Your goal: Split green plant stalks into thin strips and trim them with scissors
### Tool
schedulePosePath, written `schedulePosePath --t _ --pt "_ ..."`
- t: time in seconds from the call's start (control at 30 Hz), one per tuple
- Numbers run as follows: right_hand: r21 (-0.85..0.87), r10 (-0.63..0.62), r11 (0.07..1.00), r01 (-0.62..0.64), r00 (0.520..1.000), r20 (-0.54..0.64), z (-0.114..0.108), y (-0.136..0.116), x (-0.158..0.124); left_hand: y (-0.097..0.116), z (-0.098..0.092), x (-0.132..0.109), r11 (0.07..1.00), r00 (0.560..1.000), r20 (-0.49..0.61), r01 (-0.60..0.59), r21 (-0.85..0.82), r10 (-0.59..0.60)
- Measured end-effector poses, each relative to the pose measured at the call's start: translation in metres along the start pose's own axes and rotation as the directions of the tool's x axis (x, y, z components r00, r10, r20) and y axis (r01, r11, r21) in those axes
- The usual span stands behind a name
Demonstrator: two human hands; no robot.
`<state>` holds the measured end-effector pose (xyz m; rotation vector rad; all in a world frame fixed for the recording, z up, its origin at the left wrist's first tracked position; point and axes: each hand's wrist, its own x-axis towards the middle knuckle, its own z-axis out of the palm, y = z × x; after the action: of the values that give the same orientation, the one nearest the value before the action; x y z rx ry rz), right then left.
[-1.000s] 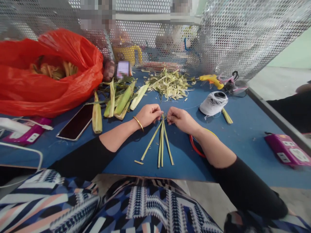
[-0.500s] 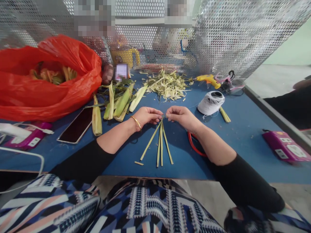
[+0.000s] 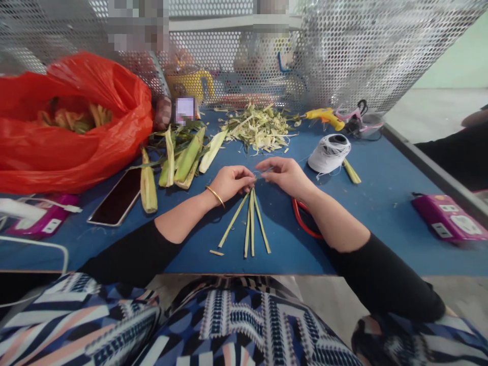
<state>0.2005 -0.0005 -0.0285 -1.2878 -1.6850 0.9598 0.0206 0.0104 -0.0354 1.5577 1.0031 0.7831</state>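
Observation:
Several thin pale-green husk strips fan out on the blue table, their upper ends drawn together at my left fingertips. My left hand, with a gold bangle on the wrist, pinches that joined end. Just to the right, my right hand has its index finger stretched forward and the thumb below, with fine thread at the fingertips. Between the two hands the thread makes a small loop, partly hidden by the fingers. A spool of white thread lies beyond my right hand. Beside the strips is a short cut piece.
Husk leaves and a heap of shreds lie at the back. An open red bag and a phone are left. Red-handled scissors or similar sit under my right forearm. A yellow glue gun and purple box are right.
My right hand has opened its index finger out and lifted slightly, and a thread loop now shows between the hands. My left hand keeps its pinch on the strips.

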Motion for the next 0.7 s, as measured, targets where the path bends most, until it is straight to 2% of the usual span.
schedulePosePath --t 0.07,0.17,0.4,0.6,0.7 --pt "-0.150 -0.051 0.987 0.051 0.999 0.005 -0.0009 0.0033 0.0013 -0.0013 -0.0015 0.0010 1.000 1.000 0.018 -0.008 -0.012 0.008" --pt "-0.248 -0.101 0.964 0.099 0.995 0.006 0.0021 0.0061 0.0018 -0.0021 -0.0026 0.0024 1.000 0.999 0.037 -0.008 -0.028 0.009" --pt "-0.259 -0.110 0.959 0.118 0.993 0.045 0.0056 0.0046 0.0017 -0.0025 -0.0027 0.0029 0.999 0.999 0.054 0.010 -0.050 -0.007" --pt "-0.337 -0.113 0.934 0.120 0.993 0.041 0.0045 0.0031 0.0023 -0.0051 -0.0040 0.0042 0.998 0.999 0.041 0.036 -0.057 -0.033" --pt "-0.295 -0.080 0.951 0.090 0.996 0.046 0.0042 0.0030 0.0031 -0.0059 -0.0050 0.0049 0.997 0.999 0.041 0.034 -0.070 -0.031"
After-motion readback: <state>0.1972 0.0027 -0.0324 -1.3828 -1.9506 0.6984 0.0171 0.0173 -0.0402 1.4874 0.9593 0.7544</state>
